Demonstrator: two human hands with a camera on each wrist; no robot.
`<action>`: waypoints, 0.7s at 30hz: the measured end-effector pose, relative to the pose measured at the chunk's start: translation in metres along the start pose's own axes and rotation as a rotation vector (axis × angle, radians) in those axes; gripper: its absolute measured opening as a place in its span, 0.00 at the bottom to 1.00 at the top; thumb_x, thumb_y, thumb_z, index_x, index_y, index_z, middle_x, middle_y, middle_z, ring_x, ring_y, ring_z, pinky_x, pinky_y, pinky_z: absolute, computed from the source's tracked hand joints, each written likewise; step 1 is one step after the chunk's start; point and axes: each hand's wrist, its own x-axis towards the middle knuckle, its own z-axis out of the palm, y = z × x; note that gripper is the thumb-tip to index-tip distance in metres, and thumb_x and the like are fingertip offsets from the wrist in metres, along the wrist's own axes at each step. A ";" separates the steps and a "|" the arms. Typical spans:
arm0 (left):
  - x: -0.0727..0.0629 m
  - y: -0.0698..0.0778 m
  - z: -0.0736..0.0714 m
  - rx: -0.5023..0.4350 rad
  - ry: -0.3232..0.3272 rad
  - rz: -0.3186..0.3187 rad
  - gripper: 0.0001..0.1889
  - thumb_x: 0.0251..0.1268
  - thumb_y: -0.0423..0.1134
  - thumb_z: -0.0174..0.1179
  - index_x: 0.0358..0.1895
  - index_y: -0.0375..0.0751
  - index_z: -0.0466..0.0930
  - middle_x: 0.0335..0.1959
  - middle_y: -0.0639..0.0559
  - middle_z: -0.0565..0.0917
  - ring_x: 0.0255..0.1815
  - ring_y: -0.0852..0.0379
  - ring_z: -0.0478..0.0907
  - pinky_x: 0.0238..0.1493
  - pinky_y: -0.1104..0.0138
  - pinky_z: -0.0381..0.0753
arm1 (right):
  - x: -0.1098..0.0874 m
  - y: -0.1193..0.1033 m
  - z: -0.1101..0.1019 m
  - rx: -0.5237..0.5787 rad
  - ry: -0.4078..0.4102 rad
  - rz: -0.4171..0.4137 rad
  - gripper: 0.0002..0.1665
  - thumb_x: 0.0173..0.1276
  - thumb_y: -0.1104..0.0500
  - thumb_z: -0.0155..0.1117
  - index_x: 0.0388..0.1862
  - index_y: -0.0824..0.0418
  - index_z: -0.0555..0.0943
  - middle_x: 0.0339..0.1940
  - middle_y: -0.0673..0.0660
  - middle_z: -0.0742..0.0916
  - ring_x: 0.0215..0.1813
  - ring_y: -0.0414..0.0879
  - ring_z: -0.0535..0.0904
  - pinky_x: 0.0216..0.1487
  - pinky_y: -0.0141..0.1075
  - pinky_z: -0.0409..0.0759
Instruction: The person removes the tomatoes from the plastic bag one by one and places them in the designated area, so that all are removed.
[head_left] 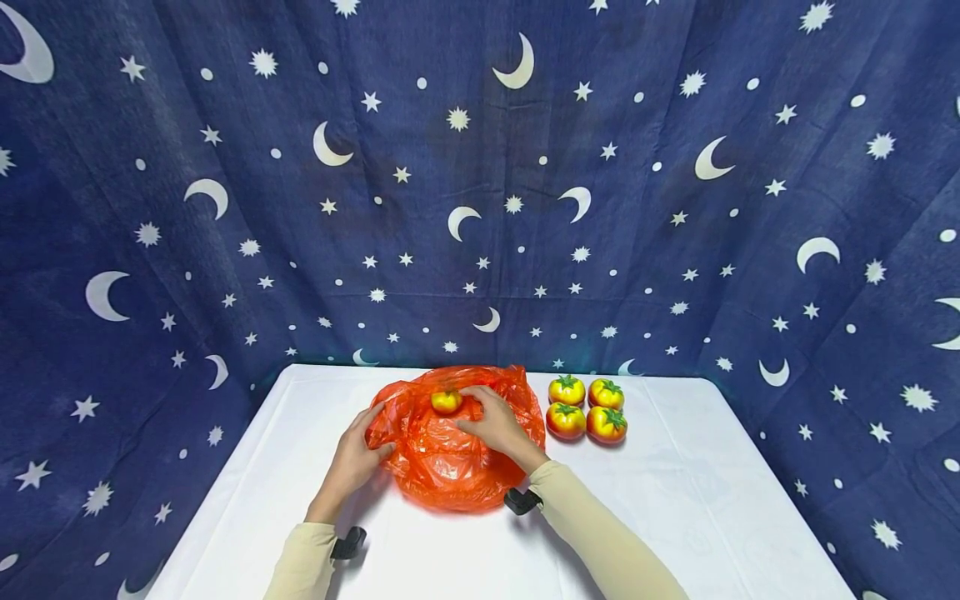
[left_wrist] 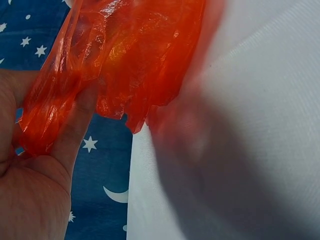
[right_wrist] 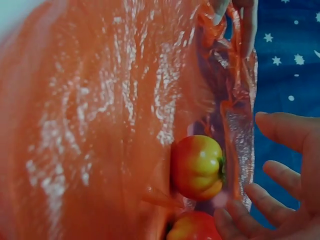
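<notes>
A thin red plastic bag [head_left: 450, 475] lies on the white table with its mouth spread at the far side. My left hand [head_left: 355, 454] grips the left edge of the bag; in the left wrist view the red film [left_wrist: 75, 85] bunches between thumb and fingers. At the bag's mouth, my right hand [head_left: 495, 423] has its fingers apart, holding nothing. Beside those fingertips is a red-yellow tomato [right_wrist: 197, 167] inside the bag's opening. Below it in the right wrist view a second tomato [right_wrist: 192, 229] shows, partly hidden by the film and my fingers.
Several red-yellow tomatoes with green tops [head_left: 606, 425] stand grouped on the table to the right of the bag. The white tablecloth [head_left: 712, 500] covers the table. A dark blue curtain [head_left: 480, 167] with moons and stars hangs behind and at both sides.
</notes>
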 end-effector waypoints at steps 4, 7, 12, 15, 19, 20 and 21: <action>0.000 0.000 0.000 0.003 0.005 0.007 0.41 0.52 0.28 0.69 0.73 0.39 0.64 0.70 0.37 0.68 0.73 0.33 0.64 0.74 0.42 0.61 | 0.007 0.000 0.006 -0.011 -0.019 0.002 0.31 0.59 0.57 0.74 0.61 0.58 0.77 0.64 0.57 0.79 0.67 0.58 0.74 0.70 0.53 0.71; 0.000 -0.001 0.000 0.005 0.013 0.019 0.40 0.52 0.28 0.70 0.72 0.39 0.65 0.70 0.37 0.69 0.72 0.33 0.64 0.73 0.41 0.61 | 0.011 0.001 0.010 -0.026 -0.024 0.016 0.31 0.59 0.56 0.74 0.61 0.58 0.78 0.64 0.57 0.79 0.67 0.57 0.74 0.70 0.53 0.71; 0.000 0.000 0.000 0.002 0.014 0.016 0.40 0.52 0.28 0.69 0.72 0.40 0.65 0.70 0.37 0.69 0.72 0.34 0.64 0.73 0.42 0.61 | 0.018 0.001 0.014 -0.022 -0.018 0.030 0.31 0.58 0.56 0.75 0.61 0.59 0.78 0.64 0.58 0.78 0.66 0.58 0.74 0.70 0.53 0.72; 0.000 0.000 0.000 0.001 0.008 0.008 0.41 0.52 0.27 0.69 0.72 0.40 0.64 0.70 0.37 0.69 0.72 0.34 0.64 0.73 0.42 0.61 | 0.021 0.002 0.016 -0.025 -0.009 0.027 0.32 0.58 0.56 0.75 0.61 0.59 0.77 0.64 0.59 0.78 0.65 0.58 0.75 0.69 0.53 0.72; 0.000 0.001 -0.001 -0.004 0.008 0.008 0.41 0.51 0.28 0.69 0.72 0.39 0.65 0.70 0.37 0.69 0.72 0.34 0.64 0.73 0.41 0.61 | 0.026 0.005 0.020 -0.037 0.003 0.035 0.33 0.57 0.56 0.75 0.63 0.58 0.76 0.64 0.59 0.78 0.65 0.57 0.75 0.70 0.51 0.72; 0.000 0.001 -0.001 -0.007 0.008 0.009 0.41 0.51 0.28 0.69 0.72 0.39 0.65 0.70 0.37 0.69 0.73 0.34 0.64 0.74 0.42 0.61 | 0.028 0.006 0.022 -0.040 0.007 0.040 0.34 0.57 0.56 0.75 0.63 0.57 0.76 0.64 0.59 0.78 0.65 0.57 0.75 0.70 0.51 0.72; 0.000 0.001 -0.001 -0.011 0.009 0.009 0.41 0.51 0.28 0.69 0.72 0.39 0.65 0.70 0.37 0.69 0.73 0.33 0.64 0.74 0.42 0.61 | 0.029 0.007 0.023 -0.045 0.013 0.043 0.34 0.57 0.56 0.75 0.63 0.57 0.75 0.64 0.59 0.78 0.65 0.56 0.75 0.70 0.50 0.72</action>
